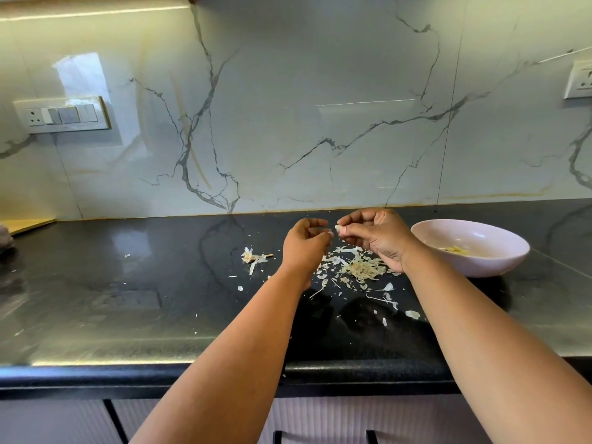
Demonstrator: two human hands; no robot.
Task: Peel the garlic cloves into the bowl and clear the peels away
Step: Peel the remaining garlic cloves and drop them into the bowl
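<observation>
Body: one person, seen from own head height | Arms: two forearms bare from frame bottom to wrist | left hand [306, 248]: bare, short nails | right hand [376, 237]: bare, short nails

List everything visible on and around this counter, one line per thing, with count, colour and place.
Glossy black stone countertop: one, black, across the foreground.
Round pale pink bowl: one, pink, on the counter at right.
Peeled garlic cloves: a few, pale yellow, inside the bowl.
Pile of papery garlic peels: one heap plus scattered bits, off-white, counter centre.
Garlic root stub with stem: one, whitish-tan, left of the pile.
Garlic clove being peeled: one, off-white, pinched by the right hand.
White marble-look backsplash: one, grey-veined.
Switch plates: two, white, on the backsplash, far left and far right.
Left hand: fingers curled near the clove.
Right hand: above the peels.
</observation>
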